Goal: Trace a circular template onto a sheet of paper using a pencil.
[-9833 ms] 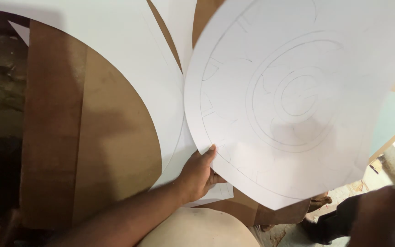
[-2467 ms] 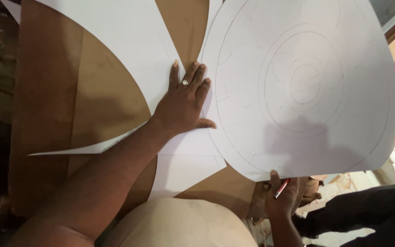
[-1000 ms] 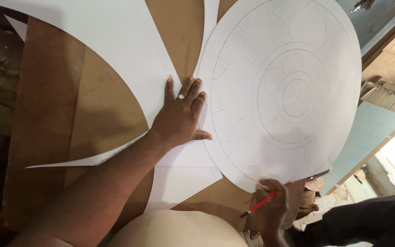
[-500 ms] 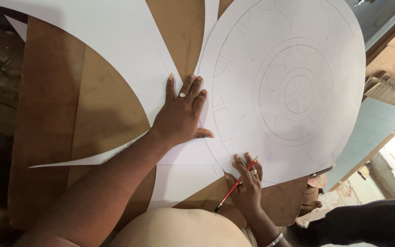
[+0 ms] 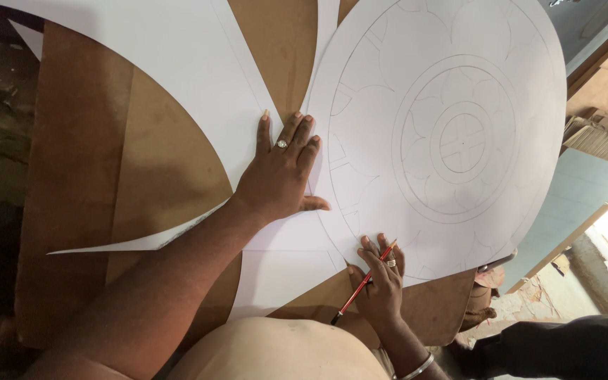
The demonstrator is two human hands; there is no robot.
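We see the right hand [image 5: 381, 285] with its fingers curled around a red pencil [image 5: 362, 284], holding it between thumb and forefingers while the fingertips rest on the near edge of the round white sheet [image 5: 452, 134]. The wrist bends up from the near side, a bangle [image 5: 416, 367] on the forearm. The pencil lies on a slant, its long axis running from near left to far right, the far end touching the sheet and the dark near end over the brown board [image 5: 142, 176]. Our left hand [image 5: 279, 176] lies flat and spread, palm down, gripping nothing; it presses on the white paper just left of the round sheet, fingers pointing away from us, a ring [image 5: 281, 143] on one finger. The round sheet carries drawn rings and petal shapes. A large curved white sheet [image 5: 156, 56] lies to the far left. On the right, stacked boards [image 5: 603, 141] stand beyond the table edge.
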